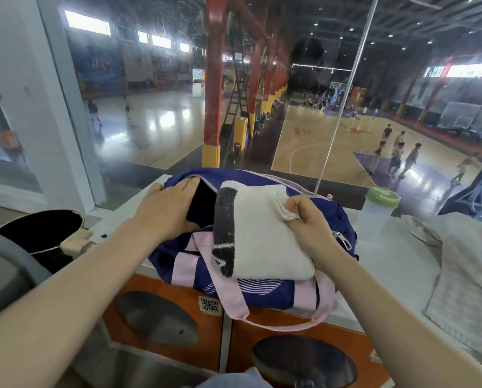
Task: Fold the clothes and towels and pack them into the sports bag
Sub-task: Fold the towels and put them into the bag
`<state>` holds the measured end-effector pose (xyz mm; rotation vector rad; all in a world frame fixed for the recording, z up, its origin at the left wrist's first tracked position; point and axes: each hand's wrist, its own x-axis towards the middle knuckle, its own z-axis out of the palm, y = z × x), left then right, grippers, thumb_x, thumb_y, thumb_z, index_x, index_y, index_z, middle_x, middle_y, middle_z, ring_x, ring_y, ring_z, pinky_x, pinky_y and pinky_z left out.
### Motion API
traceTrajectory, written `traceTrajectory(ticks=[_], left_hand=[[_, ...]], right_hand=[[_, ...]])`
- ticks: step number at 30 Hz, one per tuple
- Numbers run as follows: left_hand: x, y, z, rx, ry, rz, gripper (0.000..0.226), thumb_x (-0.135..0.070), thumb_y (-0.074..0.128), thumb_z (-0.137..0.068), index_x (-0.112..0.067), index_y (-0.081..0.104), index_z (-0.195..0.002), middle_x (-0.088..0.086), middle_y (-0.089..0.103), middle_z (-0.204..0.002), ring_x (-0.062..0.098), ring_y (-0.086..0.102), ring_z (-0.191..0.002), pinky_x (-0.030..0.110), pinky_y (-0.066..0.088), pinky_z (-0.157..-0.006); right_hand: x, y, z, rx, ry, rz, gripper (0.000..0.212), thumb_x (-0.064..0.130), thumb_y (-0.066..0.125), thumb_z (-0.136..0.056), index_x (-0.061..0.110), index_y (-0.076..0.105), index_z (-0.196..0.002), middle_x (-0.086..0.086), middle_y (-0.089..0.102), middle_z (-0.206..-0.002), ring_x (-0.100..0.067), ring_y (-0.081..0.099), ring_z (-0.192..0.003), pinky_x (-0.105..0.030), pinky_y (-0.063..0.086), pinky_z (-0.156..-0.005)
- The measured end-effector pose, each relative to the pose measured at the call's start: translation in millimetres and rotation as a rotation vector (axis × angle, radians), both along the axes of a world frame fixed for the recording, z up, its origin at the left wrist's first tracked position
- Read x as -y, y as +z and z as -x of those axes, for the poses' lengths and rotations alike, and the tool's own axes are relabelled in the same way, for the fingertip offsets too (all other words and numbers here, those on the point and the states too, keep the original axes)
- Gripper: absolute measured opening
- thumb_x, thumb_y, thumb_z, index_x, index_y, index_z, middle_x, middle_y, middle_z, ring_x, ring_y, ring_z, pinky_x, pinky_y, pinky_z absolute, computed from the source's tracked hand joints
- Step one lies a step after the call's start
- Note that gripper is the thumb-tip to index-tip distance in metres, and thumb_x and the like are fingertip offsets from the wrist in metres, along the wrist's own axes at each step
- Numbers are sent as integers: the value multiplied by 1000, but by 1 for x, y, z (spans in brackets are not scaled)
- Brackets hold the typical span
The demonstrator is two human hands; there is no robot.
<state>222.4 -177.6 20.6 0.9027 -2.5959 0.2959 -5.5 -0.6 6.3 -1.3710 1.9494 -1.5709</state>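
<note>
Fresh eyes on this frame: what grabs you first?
Centre frame, a folded white towel with a dark stripe lies on top of a purple sports bag with pink straps. The right hand pinches the towel's corner while the left hand holds the bag's opening apart. Behind the glass, basketball courts fill the background; a green-lidded bottle stands right of the bag.

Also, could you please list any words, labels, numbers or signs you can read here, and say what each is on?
No readable words or numbers.
QR code sticker on the orange locker: only a code pattern, no legible text.
Dark marking on the white towel: too unclear to read.
Wall banners in the hall: too blurred.
</note>
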Motion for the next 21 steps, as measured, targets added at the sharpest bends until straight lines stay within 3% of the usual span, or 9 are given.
traceTrajectory(ticks=[2, 6, 10, 13, 17, 19, 21], left_hand=[[2, 14, 3, -34, -37, -44, 80, -53, 71, -70, -24, 31, -134, -5, 54, -133, 26, 61, -98, 38, 36, -81], [0, 32, 7, 32, -29, 24, 79, -27, 64, -80, -22, 18, -143, -3, 46, -144, 27, 62, -88, 37, 40, -84], [2, 35, 4, 29, -26, -22, 82, -37, 62, -82, -28, 12, -147, -7, 45, -146, 24, 62, -92, 39, 39, -92], [5, 31, 5, 58, -11, -6, 96, -50, 63, -78, -29, 4, -151, -7, 39, -151, 21, 62, -97, 37, 37, -93], [7, 26, 10, 97, -5, 3, 120, -64, 68, -68, -25, -6, -154, -5, 31, -156, 23, 60, -110, 38, 35, -94], [6, 26, 12, 95, -2, -17, 123, -62, 70, -68, -23, -10, -154, -5, 29, -157, 23, 59, -110, 37, 35, -95], [3, 28, 14, 93, 7, -37, 125, -61, 71, -68, -23, -13, -153, -5, 25, -159, 22, 58, -111, 38, 36, -97]], right_hand=[[4, 11, -2, -75, 138, -23, 21, 2, 54, -91, 23, 54, -85, 16, 56, -90, -4, 50, -85, -22, 42, -79], [36, 25, -19, -241, 282, -8, 31, -4, 56, -89, 27, 53, -83, 17, 56, -91, 1, 50, -87, -12, 40, -81], [71, 27, -25, -137, 202, 96, 39, -10, 51, -84, 29, 57, -80, 17, 59, -89, 0, 53, -84, -7, 39, -75], [83, 19, -17, -70, 11, 149, 35, -12, 48, -82, 22, 59, -83, 14, 59, -86, 0, 52, -78, -9, 39, -71], [91, 0, 1, 182, -391, 121, 29, -3, 44, -89, 17, 63, -99, -2, 63, -93, -21, 59, -86, -30, 47, -74], [103, -6, -2, 434, -392, 131, 27, 2, 46, -92, 13, 64, -109, -7, 68, -102, -28, 64, -96, -40, 53, -88], [118, -10, -14, 621, -329, 126, 28, 9, 50, -93, 15, 64, -116, -8, 70, -105, -29, 67, -97, -47, 54, -92]])
